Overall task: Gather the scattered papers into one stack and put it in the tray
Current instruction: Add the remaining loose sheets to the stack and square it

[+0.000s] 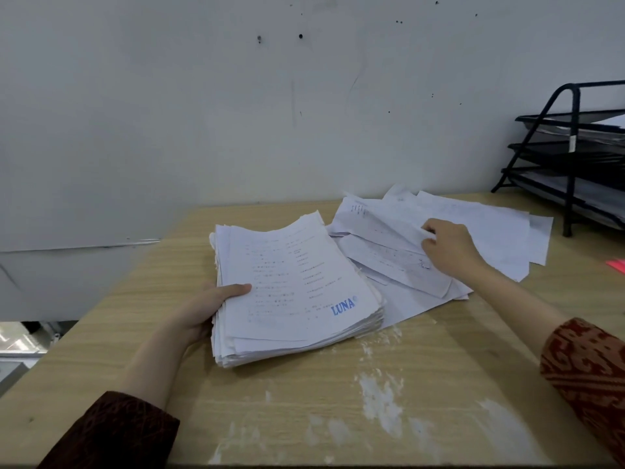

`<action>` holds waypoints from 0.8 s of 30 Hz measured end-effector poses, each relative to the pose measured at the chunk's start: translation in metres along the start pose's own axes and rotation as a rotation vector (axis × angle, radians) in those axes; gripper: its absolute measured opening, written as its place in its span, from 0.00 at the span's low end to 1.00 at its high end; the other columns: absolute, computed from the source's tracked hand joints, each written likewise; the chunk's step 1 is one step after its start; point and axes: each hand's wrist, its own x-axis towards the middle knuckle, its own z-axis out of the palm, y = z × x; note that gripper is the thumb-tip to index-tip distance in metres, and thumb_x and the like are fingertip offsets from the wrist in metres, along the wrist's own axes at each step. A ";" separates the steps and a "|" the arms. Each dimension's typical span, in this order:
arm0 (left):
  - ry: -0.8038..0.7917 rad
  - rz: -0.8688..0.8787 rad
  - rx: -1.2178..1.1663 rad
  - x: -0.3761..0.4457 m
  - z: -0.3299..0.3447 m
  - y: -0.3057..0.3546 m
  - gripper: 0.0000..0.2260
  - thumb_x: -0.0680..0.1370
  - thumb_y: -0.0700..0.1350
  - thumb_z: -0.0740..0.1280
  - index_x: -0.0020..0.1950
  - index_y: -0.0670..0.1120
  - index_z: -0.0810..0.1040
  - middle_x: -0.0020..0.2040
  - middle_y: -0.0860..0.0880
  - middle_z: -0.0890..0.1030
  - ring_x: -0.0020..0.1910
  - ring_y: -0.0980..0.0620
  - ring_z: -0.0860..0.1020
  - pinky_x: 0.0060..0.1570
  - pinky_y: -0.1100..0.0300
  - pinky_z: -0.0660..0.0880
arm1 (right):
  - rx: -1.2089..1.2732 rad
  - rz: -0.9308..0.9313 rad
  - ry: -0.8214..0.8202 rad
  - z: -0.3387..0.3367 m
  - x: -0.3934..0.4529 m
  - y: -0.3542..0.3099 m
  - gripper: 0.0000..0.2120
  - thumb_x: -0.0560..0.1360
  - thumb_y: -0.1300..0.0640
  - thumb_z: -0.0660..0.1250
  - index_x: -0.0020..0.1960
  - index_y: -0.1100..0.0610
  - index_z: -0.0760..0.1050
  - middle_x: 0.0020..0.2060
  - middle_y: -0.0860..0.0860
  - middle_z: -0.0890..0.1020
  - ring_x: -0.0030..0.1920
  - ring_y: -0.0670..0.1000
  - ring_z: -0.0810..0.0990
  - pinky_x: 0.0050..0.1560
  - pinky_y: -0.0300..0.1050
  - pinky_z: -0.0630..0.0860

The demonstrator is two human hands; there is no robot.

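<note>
Paper in a thick white stack sits on the light wood-grain table with your left hand gripping its left edge, thumb on top. Your right hand pinches a sheet of the loose white papers spread just right of the stack. You see the black wire tiered tray cut off at the right edge, its contents hard to make out.

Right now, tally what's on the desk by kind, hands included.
Paper stack, held by the left hand: 1
Loose paper pile, sheets overlap too much to count, pinched by the right hand: 1
Black tiered tray rack: 1
Pink item at the right edge, cut off: 1
Hands, left and right: 2
Total: 6
</note>
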 end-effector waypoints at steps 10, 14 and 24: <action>0.025 -0.030 -0.027 0.001 -0.001 -0.001 0.13 0.76 0.42 0.69 0.60 0.42 0.75 0.51 0.43 0.84 0.50 0.44 0.82 0.47 0.51 0.78 | 0.345 -0.057 -0.037 0.020 -0.004 -0.053 0.21 0.70 0.78 0.52 0.32 0.54 0.68 0.38 0.49 0.70 0.43 0.49 0.69 0.38 0.33 0.64; 0.020 -0.065 0.009 -0.006 0.002 0.005 0.13 0.77 0.41 0.67 0.61 0.40 0.76 0.46 0.45 0.85 0.47 0.46 0.82 0.42 0.55 0.77 | 0.425 -0.110 -0.156 0.032 0.003 -0.044 0.23 0.67 0.78 0.51 0.33 0.56 0.76 0.37 0.54 0.79 0.38 0.53 0.75 0.37 0.40 0.71; 0.032 -0.021 -0.141 0.003 -0.003 -0.007 0.20 0.78 0.61 0.59 0.48 0.46 0.79 0.35 0.48 0.84 0.36 0.52 0.82 0.37 0.57 0.75 | 0.329 -0.351 -0.265 0.040 0.056 -0.077 0.22 0.67 0.78 0.51 0.31 0.52 0.69 0.37 0.50 0.71 0.36 0.51 0.69 0.37 0.39 0.64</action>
